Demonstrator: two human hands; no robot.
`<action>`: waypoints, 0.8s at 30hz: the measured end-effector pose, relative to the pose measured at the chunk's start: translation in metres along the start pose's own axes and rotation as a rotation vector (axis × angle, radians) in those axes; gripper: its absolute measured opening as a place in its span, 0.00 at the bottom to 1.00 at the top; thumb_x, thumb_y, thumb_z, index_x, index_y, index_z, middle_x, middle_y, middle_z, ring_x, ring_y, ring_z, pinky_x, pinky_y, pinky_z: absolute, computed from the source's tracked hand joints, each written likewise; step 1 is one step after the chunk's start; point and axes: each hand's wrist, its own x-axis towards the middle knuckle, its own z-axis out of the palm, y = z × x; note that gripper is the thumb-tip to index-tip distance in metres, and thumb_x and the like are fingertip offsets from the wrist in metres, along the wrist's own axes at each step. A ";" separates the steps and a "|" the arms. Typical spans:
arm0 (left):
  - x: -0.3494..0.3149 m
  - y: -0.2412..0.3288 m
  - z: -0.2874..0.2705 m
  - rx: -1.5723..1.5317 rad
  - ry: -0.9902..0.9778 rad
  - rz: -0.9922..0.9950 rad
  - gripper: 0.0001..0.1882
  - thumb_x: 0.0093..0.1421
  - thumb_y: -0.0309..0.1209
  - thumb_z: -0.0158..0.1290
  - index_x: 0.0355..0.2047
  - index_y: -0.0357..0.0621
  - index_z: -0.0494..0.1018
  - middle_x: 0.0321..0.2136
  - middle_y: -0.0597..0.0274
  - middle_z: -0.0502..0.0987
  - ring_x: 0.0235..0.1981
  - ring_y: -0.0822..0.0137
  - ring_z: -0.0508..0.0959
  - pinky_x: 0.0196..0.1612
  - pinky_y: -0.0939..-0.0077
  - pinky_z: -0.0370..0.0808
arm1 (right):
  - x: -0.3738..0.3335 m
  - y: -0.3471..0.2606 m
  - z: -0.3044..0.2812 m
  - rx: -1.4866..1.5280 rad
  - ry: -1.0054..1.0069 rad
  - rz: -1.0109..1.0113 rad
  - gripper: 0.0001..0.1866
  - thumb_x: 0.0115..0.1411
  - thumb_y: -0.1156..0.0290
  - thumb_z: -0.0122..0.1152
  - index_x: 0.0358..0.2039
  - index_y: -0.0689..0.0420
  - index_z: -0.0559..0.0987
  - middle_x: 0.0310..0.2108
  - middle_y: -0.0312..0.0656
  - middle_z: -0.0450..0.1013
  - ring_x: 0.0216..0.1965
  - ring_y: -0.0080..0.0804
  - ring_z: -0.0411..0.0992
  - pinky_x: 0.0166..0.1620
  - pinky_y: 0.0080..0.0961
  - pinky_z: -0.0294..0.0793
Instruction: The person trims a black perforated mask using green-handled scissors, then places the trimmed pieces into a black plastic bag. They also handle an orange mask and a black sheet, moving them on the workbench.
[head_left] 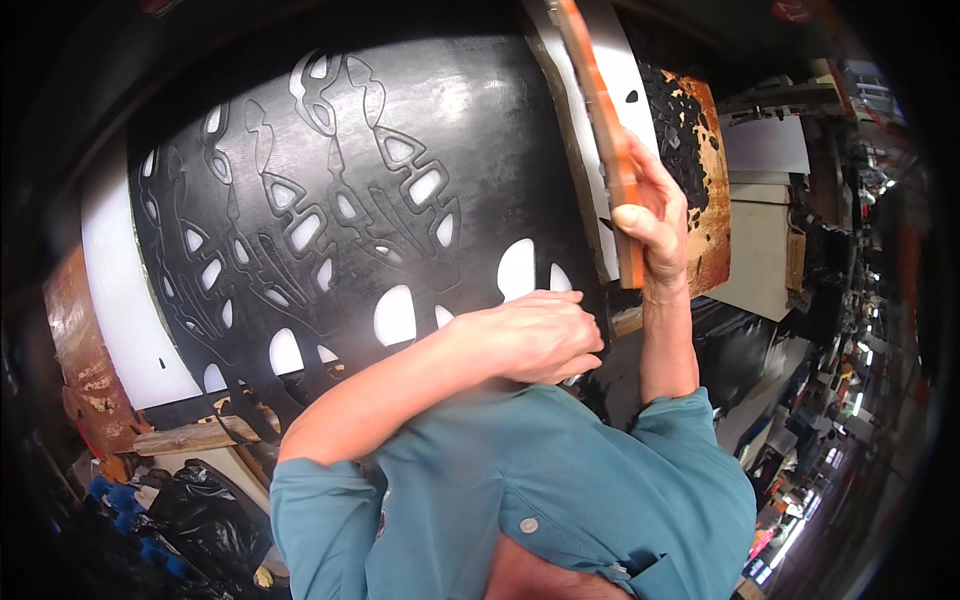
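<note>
My right hand [658, 215] is closed around a long, narrow orange-brown bar [604, 110] with a greyish edge. Its thumb lies across the near end, and the bar tilts up and away from me. Lower down, my left hand [550, 335] is at the near edge of a large black sheet [480, 130]. The fingers of that hand are curled under; what they hold is hidden, though a small pale bit shows below them. Outlined shapes cover the sheet, and several openings in it show white beneath.
White board [120, 270] shows along the sheet's left side. At right, black scraps [670, 120] lie on a worn brown board [712, 190], beside pale stacked boxes [750, 240]. A wooden beam [190, 437] and black plastic bags [205, 515] are at lower left.
</note>
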 end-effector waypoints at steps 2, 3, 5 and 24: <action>-0.036 0.002 -0.024 0.098 0.106 -0.064 0.14 0.66 0.34 0.57 0.46 0.39 0.78 0.49 0.48 0.80 0.54 0.49 0.79 0.71 0.48 0.64 | 0.001 0.008 0.005 -0.097 -0.023 0.044 0.53 0.44 0.67 0.82 0.68 0.71 0.66 0.61 0.51 0.70 0.62 0.37 0.70 0.67 0.33 0.67; -0.057 -0.002 -0.037 0.241 0.276 -0.050 0.14 0.65 0.32 0.58 0.48 0.39 0.78 0.52 0.48 0.81 0.57 0.48 0.79 0.71 0.47 0.65 | 0.002 0.013 0.008 -0.156 -0.061 0.040 0.53 0.43 0.66 0.84 0.68 0.71 0.68 0.61 0.51 0.70 0.62 0.37 0.69 0.67 0.34 0.66; -0.084 -0.013 -0.053 0.448 0.737 -0.249 0.18 0.63 0.27 0.61 0.54 0.40 0.77 0.56 0.47 0.79 0.63 0.45 0.75 0.71 0.46 0.64 | 0.010 0.022 0.012 -0.528 -0.114 -0.055 0.54 0.41 0.61 0.84 0.68 0.65 0.70 0.64 0.53 0.68 0.65 0.42 0.68 0.68 0.37 0.65; -0.110 -0.054 -0.049 0.755 0.994 -0.362 0.21 0.60 0.27 0.65 0.54 0.39 0.79 0.58 0.48 0.78 0.64 0.44 0.73 0.69 0.47 0.67 | 0.053 0.062 0.044 -1.190 -0.188 -0.499 0.53 0.37 0.49 0.83 0.65 0.52 0.75 0.67 0.63 0.59 0.64 0.63 0.62 0.66 0.51 0.66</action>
